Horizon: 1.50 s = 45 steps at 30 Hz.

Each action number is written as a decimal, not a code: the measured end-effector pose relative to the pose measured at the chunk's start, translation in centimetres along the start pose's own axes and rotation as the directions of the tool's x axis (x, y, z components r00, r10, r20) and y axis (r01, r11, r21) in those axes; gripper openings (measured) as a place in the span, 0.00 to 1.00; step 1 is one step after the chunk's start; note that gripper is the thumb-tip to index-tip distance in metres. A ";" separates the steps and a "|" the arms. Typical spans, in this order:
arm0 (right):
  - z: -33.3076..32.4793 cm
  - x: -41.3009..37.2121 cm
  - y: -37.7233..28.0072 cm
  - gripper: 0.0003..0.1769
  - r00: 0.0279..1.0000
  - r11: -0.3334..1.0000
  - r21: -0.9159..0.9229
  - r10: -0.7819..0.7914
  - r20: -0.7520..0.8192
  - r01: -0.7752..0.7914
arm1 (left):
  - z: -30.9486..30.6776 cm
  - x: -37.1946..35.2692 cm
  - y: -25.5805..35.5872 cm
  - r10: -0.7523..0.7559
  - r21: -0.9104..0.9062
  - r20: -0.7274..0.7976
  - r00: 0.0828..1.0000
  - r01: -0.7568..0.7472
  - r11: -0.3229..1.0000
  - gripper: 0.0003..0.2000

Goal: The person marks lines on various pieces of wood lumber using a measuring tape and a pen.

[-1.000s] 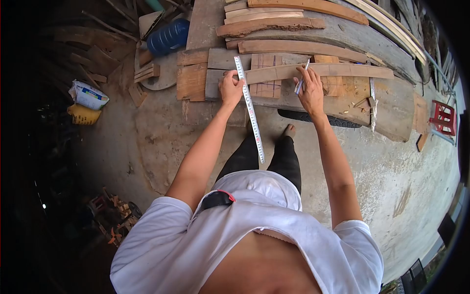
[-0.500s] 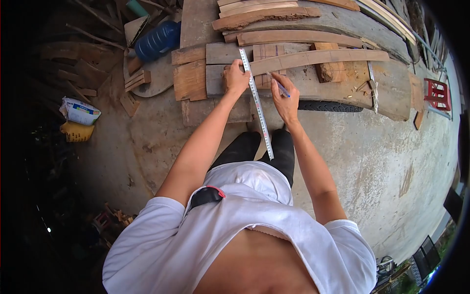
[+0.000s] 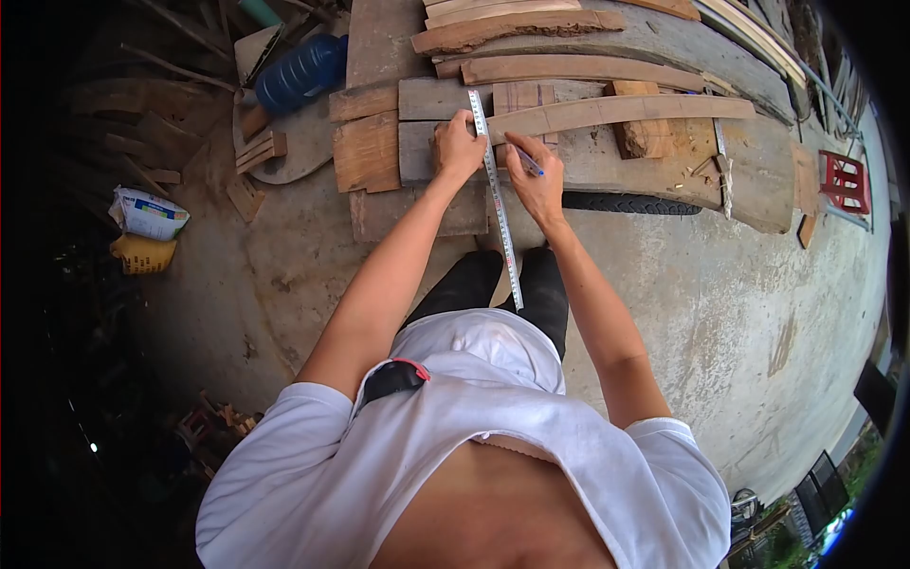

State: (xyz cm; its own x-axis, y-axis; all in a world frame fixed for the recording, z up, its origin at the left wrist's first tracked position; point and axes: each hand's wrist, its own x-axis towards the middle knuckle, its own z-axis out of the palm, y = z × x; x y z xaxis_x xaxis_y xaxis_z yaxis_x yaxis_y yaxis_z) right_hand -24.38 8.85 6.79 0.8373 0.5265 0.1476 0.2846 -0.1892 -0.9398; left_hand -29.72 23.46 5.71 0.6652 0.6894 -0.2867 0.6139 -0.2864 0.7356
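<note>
Across the end of a long, slightly curved wooden strip point(image 3: 607, 111) lies a white measuring tape point(image 3: 497, 194), its lower length hanging down in front of my legs. My left hand point(image 3: 460, 149) is closed on the tape's edge at the strip's left end. Held in my right hand point(image 3: 536, 182) is a blue pen point(image 3: 529, 162), its tip pointing up and left toward the strip's end beside the tape. A wooden block point(image 3: 642, 133) sits beneath the strip. Pencil-like lines mark the board point(image 3: 524, 97) behind the strip's left end.
More curved wooden pieces point(image 3: 578, 68) lie at the back of the bench. A black tyre point(image 3: 630, 204) shows under the front edge. Left are a blue water jug point(image 3: 301, 74) and a white sack point(image 3: 150, 213); a red plastic stool point(image 3: 844, 182) stands at right.
My right hand has moved left with the pen, closer to the tape and the strip's end. My left hand stays on the tape, whose hanging end has swung slightly left.
</note>
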 end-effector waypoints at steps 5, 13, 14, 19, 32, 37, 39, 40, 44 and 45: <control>0.7 0.5 -0.1 0.14 1.000 1.000 -0.007 -0.004 0.021 0.004 | 0.7 0.5 -1.3 0.063 0.037 -0.043 0.997 -0.061 0.997 0.17; 1.6 1.0 -0.3 0.13 0.999 0.998 -0.036 -0.047 -0.004 0.047 | 1.1 0.7 -2.0 0.173 0.130 -0.106 0.979 -0.158 0.979 0.17; 1.6 0.9 -0.3 0.13 0.999 0.998 -0.036 -0.044 -0.009 0.044 | 1.0 0.6 -2.0 0.163 0.121 -0.100 0.982 -0.151 0.981 0.17; 1.6 0.9 -0.1 0.13 0.999 0.998 -0.043 -0.050 -0.016 0.049 | 0.6 0.3 -1.3 0.110 0.063 -0.069 0.992 -0.106 0.992 0.17; 1.1 -0.4 -0.6 0.12 0.990 0.984 -0.117 -0.124 0.065 0.131 | 1.1 0.8 -2.1 0.160 0.131 -0.119 0.980 -0.144 0.981 0.15; 2.0 0.6 -0.2 0.12 0.992 0.985 -0.118 -0.125 0.028 0.127 | 1.0 0.7 -2.2 0.236 0.207 -0.128 0.963 -0.207 0.956 0.15; 2.2 0.9 0.0 0.11 0.989 0.983 -0.111 -0.145 0.025 0.147 | 1.0 0.9 -2.4 0.332 0.262 -0.145 0.932 -0.287 0.921 0.15; 2.0 0.7 -0.1 0.11 0.989 0.983 -0.111 -0.147 0.023 0.149 | 1.1 0.9 -2.5 0.334 0.262 -0.146 0.931 -0.289 0.921 0.15; 1.0 -1.4 -0.4 0.12 0.992 0.986 -0.115 -0.114 0.060 0.121 | 1.3 0.9 -2.3 0.168 0.119 -0.113 0.979 -0.155 0.981 0.14; 0.9 -1.6 -0.5 0.12 0.993 0.988 -0.106 -0.104 0.060 0.110 | 1.2 0.7 -2.3 0.160 0.117 -0.104 0.982 -0.148 0.982 0.14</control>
State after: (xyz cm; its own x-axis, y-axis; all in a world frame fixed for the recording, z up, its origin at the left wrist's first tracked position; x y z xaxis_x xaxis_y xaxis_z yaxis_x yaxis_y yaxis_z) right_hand -26.30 8.86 6.76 0.7733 0.5924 0.2258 0.4228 -0.2165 -0.8800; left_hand -30.09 23.80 3.08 0.7073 0.6999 -0.0999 0.5543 -0.4612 0.6929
